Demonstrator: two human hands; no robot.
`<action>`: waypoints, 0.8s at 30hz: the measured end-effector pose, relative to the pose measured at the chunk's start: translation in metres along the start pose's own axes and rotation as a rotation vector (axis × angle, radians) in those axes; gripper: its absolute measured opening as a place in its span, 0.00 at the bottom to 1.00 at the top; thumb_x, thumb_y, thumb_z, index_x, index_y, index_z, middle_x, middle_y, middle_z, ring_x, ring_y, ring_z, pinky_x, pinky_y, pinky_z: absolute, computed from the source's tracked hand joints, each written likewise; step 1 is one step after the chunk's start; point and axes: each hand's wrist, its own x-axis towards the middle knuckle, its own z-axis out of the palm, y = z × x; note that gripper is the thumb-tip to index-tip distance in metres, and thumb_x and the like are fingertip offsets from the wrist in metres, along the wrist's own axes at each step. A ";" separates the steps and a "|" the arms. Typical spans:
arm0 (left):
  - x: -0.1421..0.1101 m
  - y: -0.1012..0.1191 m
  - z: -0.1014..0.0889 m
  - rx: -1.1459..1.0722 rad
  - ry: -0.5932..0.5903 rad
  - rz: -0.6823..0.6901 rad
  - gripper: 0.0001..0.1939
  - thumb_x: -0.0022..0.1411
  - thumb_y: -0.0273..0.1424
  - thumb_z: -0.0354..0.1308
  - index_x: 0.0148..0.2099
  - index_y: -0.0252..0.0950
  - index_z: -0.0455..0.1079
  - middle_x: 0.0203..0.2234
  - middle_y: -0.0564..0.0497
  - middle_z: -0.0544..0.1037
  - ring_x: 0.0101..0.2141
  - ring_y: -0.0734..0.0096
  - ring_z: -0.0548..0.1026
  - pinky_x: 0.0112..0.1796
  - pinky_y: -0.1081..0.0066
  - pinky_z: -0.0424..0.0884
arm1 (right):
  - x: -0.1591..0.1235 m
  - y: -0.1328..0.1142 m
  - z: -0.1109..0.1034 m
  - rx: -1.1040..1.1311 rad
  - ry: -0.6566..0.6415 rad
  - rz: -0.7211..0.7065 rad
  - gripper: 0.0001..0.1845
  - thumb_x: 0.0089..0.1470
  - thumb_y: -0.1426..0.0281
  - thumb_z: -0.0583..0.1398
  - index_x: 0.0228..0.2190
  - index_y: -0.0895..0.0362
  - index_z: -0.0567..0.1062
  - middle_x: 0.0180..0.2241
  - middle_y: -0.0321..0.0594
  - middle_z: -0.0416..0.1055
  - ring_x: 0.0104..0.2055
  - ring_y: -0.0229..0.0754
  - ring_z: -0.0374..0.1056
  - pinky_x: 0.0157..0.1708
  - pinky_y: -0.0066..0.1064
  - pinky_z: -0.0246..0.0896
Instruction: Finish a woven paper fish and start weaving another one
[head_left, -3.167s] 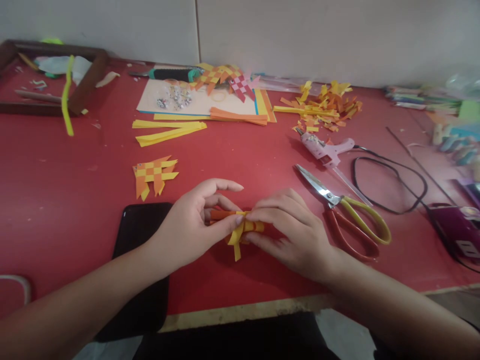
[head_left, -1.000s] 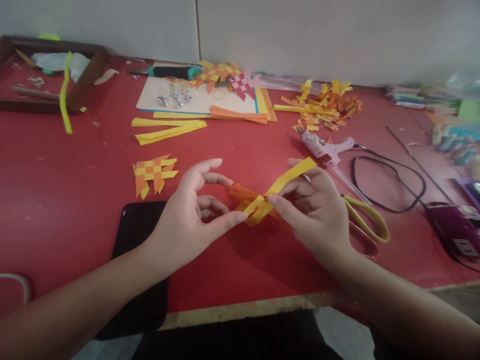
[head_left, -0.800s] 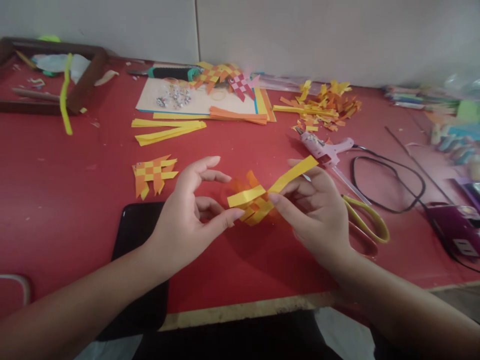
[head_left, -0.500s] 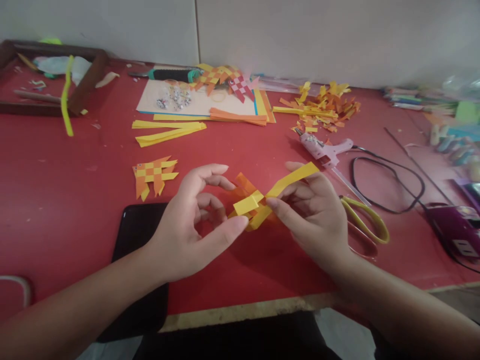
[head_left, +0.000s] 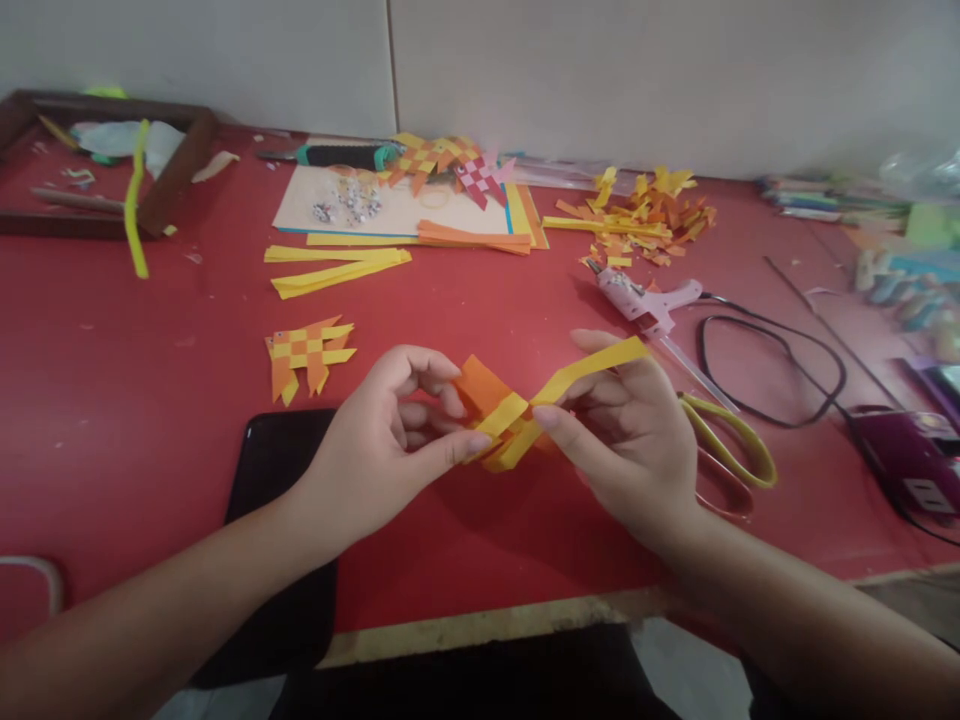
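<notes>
Between my two hands, above the red table [head_left: 420, 560], is a weave of orange and yellow paper strips [head_left: 499, 410]. My left hand [head_left: 409, 420] is closed on its left side, thumb pressing a yellow strip. My right hand [head_left: 630, 430] pinches the right side between thumb and fingers, and a long yellow strip [head_left: 600, 362] sticks out up and to the right across its fingers. A finished woven paper fish [head_left: 304, 350] in orange and yellow lies to the left of my left hand. Beneath my left forearm is a black phone-like slab [head_left: 281, 460].
A pink glue gun [head_left: 645, 300] with a black cord and yellow-handled scissors [head_left: 731, 440] lie by my right hand. Yellow strips [head_left: 337, 268], paper scraps [head_left: 652, 215], a cutter [head_left: 345, 156] and paper sheets [head_left: 300, 205] are farther back. A brown tray [head_left: 157, 205] stands at left.
My left thumb and fingers have closed in on the weave. The yellow strip end under the left thumb now lies flatter, and more of the orange strip shows. The right hand keeps its pinch.
</notes>
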 end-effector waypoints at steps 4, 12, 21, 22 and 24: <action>0.000 0.000 -0.002 0.086 0.076 -0.024 0.26 0.50 0.33 0.71 0.46 0.41 0.61 0.40 0.54 0.69 0.23 0.81 0.72 0.25 0.74 0.73 | 0.000 -0.002 0.000 0.051 -0.024 0.006 0.24 0.55 0.69 0.64 0.52 0.49 0.65 0.27 0.31 0.69 0.26 0.36 0.69 0.24 0.28 0.68; 0.000 -0.001 -0.005 0.180 -0.066 -0.082 0.30 0.49 0.41 0.72 0.51 0.41 0.66 0.39 0.49 0.77 0.40 0.64 0.77 0.39 0.67 0.75 | -0.001 -0.001 0.000 0.010 -0.100 -0.025 0.21 0.55 0.72 0.63 0.49 0.51 0.65 0.26 0.29 0.69 0.25 0.34 0.68 0.25 0.26 0.65; 0.006 0.000 -0.009 -0.121 -0.263 -0.254 0.17 0.54 0.33 0.71 0.45 0.40 0.73 0.35 0.54 0.83 0.36 0.70 0.82 0.36 0.74 0.77 | -0.003 -0.001 0.000 -0.034 -0.080 -0.032 0.25 0.56 0.71 0.63 0.54 0.51 0.64 0.26 0.30 0.70 0.26 0.35 0.68 0.25 0.27 0.65; 0.006 0.000 -0.010 -0.109 -0.258 -0.265 0.17 0.54 0.34 0.71 0.46 0.40 0.73 0.36 0.53 0.84 0.36 0.69 0.82 0.37 0.73 0.77 | -0.003 -0.001 0.000 -0.059 -0.074 -0.041 0.25 0.56 0.71 0.62 0.54 0.51 0.64 0.26 0.30 0.70 0.26 0.36 0.68 0.24 0.28 0.65; 0.006 -0.001 -0.010 -0.044 -0.215 -0.296 0.21 0.54 0.36 0.70 0.48 0.38 0.73 0.38 0.50 0.84 0.38 0.64 0.82 0.39 0.69 0.78 | -0.003 0.000 -0.001 -0.122 -0.056 -0.081 0.22 0.56 0.71 0.62 0.51 0.51 0.66 0.24 0.30 0.70 0.24 0.36 0.68 0.24 0.28 0.65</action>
